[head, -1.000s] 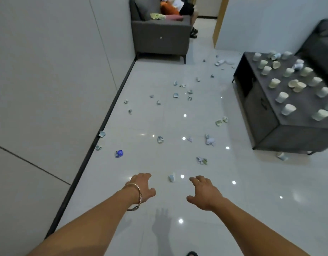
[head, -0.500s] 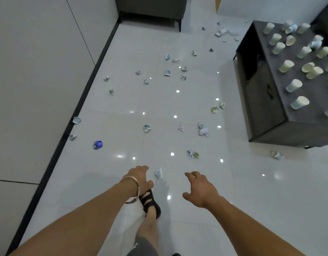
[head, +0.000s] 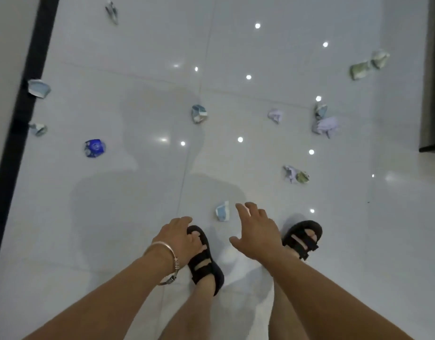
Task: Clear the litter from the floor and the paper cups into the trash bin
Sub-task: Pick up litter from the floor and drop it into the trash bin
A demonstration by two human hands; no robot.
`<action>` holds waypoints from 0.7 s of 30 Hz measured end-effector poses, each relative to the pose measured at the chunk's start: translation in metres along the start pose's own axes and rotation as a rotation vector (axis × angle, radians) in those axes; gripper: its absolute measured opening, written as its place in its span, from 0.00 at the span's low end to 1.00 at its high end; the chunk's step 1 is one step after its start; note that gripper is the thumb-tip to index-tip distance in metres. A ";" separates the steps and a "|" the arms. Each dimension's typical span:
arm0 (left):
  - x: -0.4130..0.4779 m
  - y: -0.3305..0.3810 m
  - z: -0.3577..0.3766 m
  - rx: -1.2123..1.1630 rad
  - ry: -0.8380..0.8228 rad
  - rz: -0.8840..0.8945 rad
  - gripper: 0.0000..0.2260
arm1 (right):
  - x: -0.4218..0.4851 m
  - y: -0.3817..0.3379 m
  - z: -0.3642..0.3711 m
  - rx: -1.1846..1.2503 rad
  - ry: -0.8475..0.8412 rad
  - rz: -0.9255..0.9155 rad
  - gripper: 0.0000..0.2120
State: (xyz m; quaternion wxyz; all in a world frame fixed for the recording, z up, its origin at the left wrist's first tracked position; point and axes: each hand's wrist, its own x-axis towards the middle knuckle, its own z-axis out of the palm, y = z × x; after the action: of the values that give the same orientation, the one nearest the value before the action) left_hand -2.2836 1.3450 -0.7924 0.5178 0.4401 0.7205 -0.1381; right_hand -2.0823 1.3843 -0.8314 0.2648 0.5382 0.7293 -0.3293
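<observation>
Crumpled paper scraps lie scattered over the glossy white floor. The nearest scrap, pale blue and white, lies just ahead of my feet. My right hand reaches down beside it with fingers spread, its fingertips just right of the scrap and holding nothing. My left hand, with a bangle at the wrist, hangs over my left sandal, fingers loosely bent and empty. Farther out lie a blue crumpled wrapper, a pale scrap, a lilac wad and a greenish wad. No cups or bin are in view.
A black skirting strip runs along the wall on the left, with two scraps against it. The dark corner of the low cabinet stands at the right edge. My feet in black sandals stand on the tiles.
The view has tipped down and come closer to the floor. Both feet have stepped forward, and my right hand has dropped next to the nearest scrap. The cabinet top with cups has left the view.
</observation>
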 end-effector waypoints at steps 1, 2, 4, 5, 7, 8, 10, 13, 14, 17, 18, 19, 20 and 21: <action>0.021 -0.006 0.010 -0.029 0.003 -0.018 0.27 | 0.025 0.003 0.020 -0.025 -0.009 -0.018 0.41; 0.045 -0.015 0.023 -0.058 0.004 -0.037 0.27 | 0.052 0.007 0.046 -0.044 -0.020 -0.036 0.41; 0.074 -0.024 0.037 -0.079 0.016 -0.032 0.26 | 0.089 0.014 0.075 -0.075 0.003 -0.058 0.43; 0.093 -0.031 0.051 -0.080 0.015 -0.030 0.26 | 0.112 0.019 0.097 -0.095 0.012 -0.070 0.43; 0.125 -0.039 0.076 -0.079 -0.007 -0.030 0.25 | 0.148 0.027 0.137 -0.121 0.022 -0.076 0.45; 0.141 -0.043 0.086 -0.079 -0.014 -0.020 0.25 | 0.162 0.030 0.154 -0.126 0.014 -0.069 0.46; 0.165 -0.049 0.104 -0.087 -0.017 -0.003 0.25 | 0.183 0.034 0.183 -0.157 0.013 -0.074 0.46; 0.191 -0.054 0.117 -0.080 -0.021 -0.024 0.26 | 0.199 0.040 0.207 -0.178 0.074 -0.111 0.37; 0.196 -0.055 0.119 -0.073 -0.028 -0.036 0.25 | 0.200 0.041 0.208 -0.147 0.093 -0.105 0.33; 0.197 -0.051 0.119 -0.065 -0.058 -0.059 0.25 | 0.195 0.044 0.199 -0.001 0.099 -0.039 0.25; 0.194 -0.047 0.116 -0.075 -0.066 -0.066 0.25 | 0.190 0.044 0.192 0.057 0.099 -0.040 0.26; 0.190 -0.042 0.112 -0.086 -0.073 -0.067 0.26 | 0.184 0.043 0.183 0.107 0.109 -0.064 0.28; 0.186 -0.035 0.108 -0.097 -0.075 -0.063 0.26 | 0.177 0.042 0.172 0.144 0.125 -0.107 0.30; 0.182 -0.026 0.102 -0.113 -0.072 -0.052 0.26 | 0.170 0.041 0.158 0.173 0.153 -0.155 0.33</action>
State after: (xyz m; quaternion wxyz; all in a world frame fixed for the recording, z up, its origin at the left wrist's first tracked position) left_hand -2.2542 1.3530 -1.0006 0.5636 0.3860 0.7193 -0.1261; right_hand -2.0858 1.3749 -1.0668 0.1349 0.5244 0.7557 -0.3685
